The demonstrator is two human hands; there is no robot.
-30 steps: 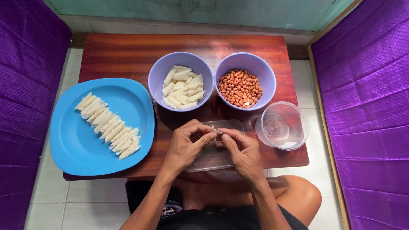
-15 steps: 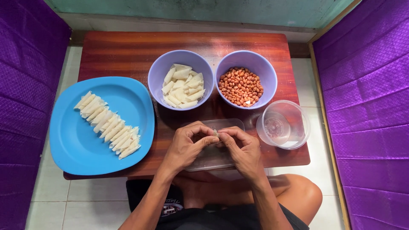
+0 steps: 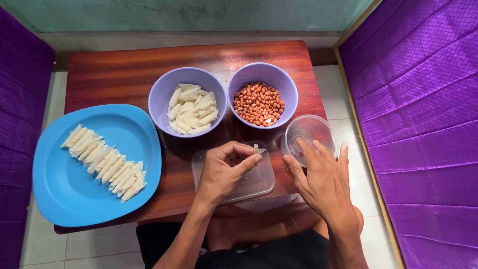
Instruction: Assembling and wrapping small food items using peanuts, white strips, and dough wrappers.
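A small folded pastry piece (image 3: 258, 149) sits pinched between the thumb and fingertips of the left hand (image 3: 226, 171), held up just over a clear plastic lid (image 3: 259, 184) that lies flat on the tabletop (image 3: 124, 74). It looks held that way so the fold stays closed, with the lid underneath as a clean working patch. The right hand (image 3: 323, 182) is open, fingers spread and gripping nothing, its fingertips reaching into the rim of a small clear plastic cup (image 3: 311, 134) just to the right of the lid; whether the cup holds liquid I can't quite tell.

Going outward: a lilac bowl (image 3: 164, 97) holds a pile of pale pastry strips (image 3: 191, 109), and its twin (image 3: 286, 82) right beside it holds reddish-brown peanuts (image 3: 258, 103). Both stand just behind the lid, within easy reach of either hand. Off to the left, a big blue plate (image 3: 74, 199) overhangs the tabletop edge and carries a neat diagonal row of folded pastries (image 3: 104, 163), lined side by side, touching.
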